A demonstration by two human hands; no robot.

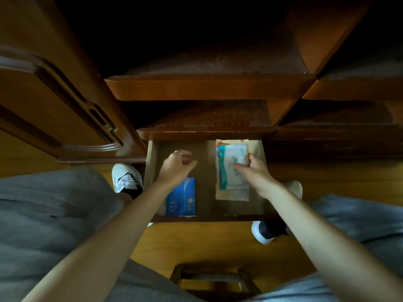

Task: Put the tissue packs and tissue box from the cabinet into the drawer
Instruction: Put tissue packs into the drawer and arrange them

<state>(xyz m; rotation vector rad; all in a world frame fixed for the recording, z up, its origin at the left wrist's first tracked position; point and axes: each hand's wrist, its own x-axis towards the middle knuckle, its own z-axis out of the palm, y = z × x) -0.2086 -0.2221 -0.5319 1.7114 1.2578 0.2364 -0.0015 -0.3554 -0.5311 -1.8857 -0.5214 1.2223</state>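
Observation:
The wooden drawer (205, 153) is pulled out below the cabinet shelves. A blue tissue pack (181, 198) lies at its near left corner. On the right side lies a teal and white tissue pack (231, 162) on top of a tan tissue box (232, 196). My right hand (253, 173) grips that pack, thumb on its face and fingers round its right edge. My left hand (177, 165) hovers over the drawer's left half with fingers loosely curled and nothing in it; a ring shows on one finger.
The cabinet's open door (58, 101) stands at the left. Dark shelves (207, 83) sit above the drawer. My knees in grey trousers and my two white shoes (126, 177) flank the drawer on the wooden floor. A small wooden stool (214, 280) stands below me.

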